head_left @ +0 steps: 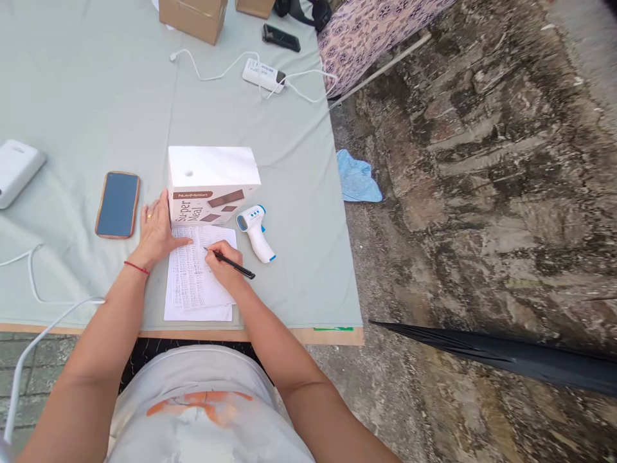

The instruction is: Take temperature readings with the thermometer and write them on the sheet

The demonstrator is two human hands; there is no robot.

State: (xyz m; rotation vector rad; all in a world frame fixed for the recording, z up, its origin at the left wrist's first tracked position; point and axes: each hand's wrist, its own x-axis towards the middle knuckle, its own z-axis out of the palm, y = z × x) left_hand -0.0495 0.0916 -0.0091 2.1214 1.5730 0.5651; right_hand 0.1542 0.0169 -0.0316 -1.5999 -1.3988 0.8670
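Note:
In my right hand (224, 263) is a black pen (234, 264), its tip over a sheet of paper (193, 276) covered in dense handwriting. More white paper lies beneath that sheet. My left hand (160, 235) rests with fingers stretched out along the left side of a white and brown box (214, 168) marked NutriMotion, its thumb on the paper's upper part. The box stands just beyond the sheet. A white and blue infrared thermometer (259, 236) lies to the right of the box. Left of my left hand is a phone (117, 204) with a dark screen.
A white device (18, 172) sits at the far left, with a white cable (33, 283) nearby. Toward the back are a power bank (263, 75) with cables, a black device (281, 38) and cardboard boxes (193, 18). A blue cloth (357, 177) hangs at the table's right edge.

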